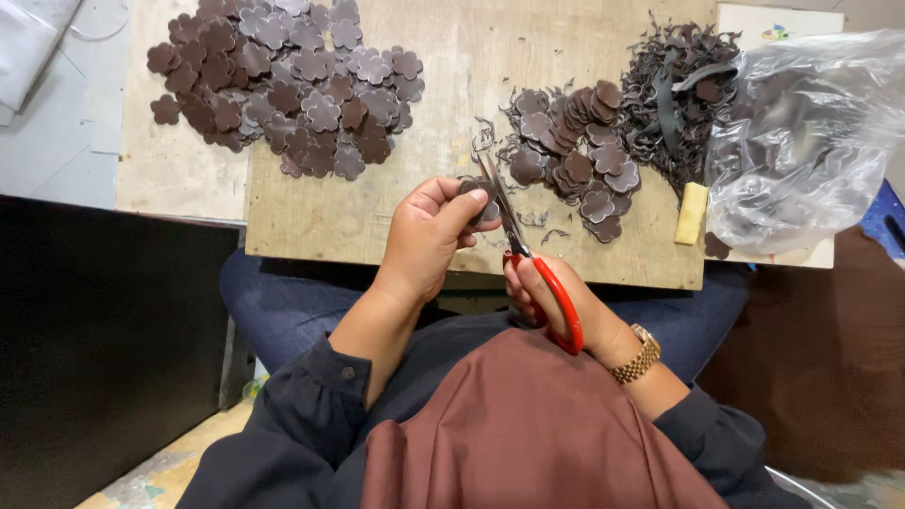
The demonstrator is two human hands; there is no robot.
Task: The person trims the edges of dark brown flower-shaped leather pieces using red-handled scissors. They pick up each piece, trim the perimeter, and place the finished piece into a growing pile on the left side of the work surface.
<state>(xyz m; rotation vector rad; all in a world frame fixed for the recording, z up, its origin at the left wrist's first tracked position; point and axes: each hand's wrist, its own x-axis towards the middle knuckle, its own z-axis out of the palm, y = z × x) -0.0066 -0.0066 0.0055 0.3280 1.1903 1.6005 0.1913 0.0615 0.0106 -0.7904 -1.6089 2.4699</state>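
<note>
My left hand [429, 231] pinches a small dark brown flower-shaped piece [483, 201] between thumb and fingers above the front edge of the wooden board [443, 85]. My right hand [556, 297] grips red-handled scissors [528, 254], their blades pointing up and away, right against that piece. A large heap of cut brown flower shapes [283, 80] lies at the board's far left. A smaller heap of flower shapes [575, 155] lies just right of the scissors' tip.
A tangle of dark offcut strips [674, 90] sits at the back right beside a clear plastic bag [806, 141]. A small yellow block [691, 213] lies near the board's right edge. Thin curled trimmings [542, 226] dot the board by the blades.
</note>
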